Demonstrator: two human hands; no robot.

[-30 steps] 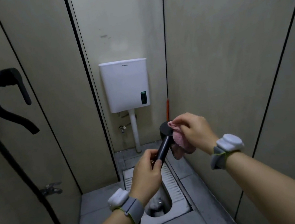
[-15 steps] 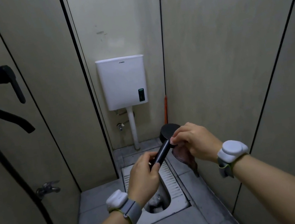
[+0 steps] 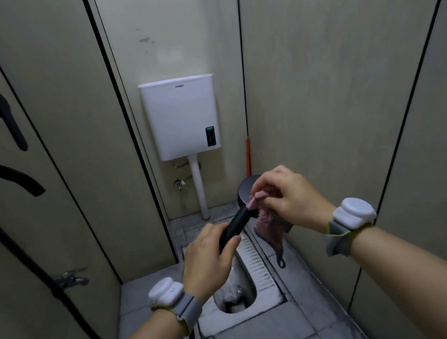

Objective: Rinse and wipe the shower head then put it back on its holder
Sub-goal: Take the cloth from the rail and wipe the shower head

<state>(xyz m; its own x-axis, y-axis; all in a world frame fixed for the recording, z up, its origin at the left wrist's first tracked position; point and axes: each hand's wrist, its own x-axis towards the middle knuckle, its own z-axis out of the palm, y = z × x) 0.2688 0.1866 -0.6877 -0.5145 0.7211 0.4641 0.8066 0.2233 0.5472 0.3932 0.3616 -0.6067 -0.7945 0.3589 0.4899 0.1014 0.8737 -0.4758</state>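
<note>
Shower head [image 3: 245, 192] face hidden (cloth [image 3: 266, 222] over it)

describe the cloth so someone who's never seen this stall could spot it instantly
Start at the white cistern on the back wall and drop to the right hand below it. The pink cloth is pinched there against the black shower head, hanging over the squat pan. It is the only pink, soft thing.

Both bare forearms reaching forward, a grey-strapped white band on each wrist. Left hand [image 3: 210, 257] low and centre, fingers and thumb curled tight around the shower head [image 3: 241, 213] handle. Right hand [image 3: 285, 194] higher, just beyond, knuckles up, fingertips pinching the pink cloth [image 3: 266, 221] against the head's rim.
</note>
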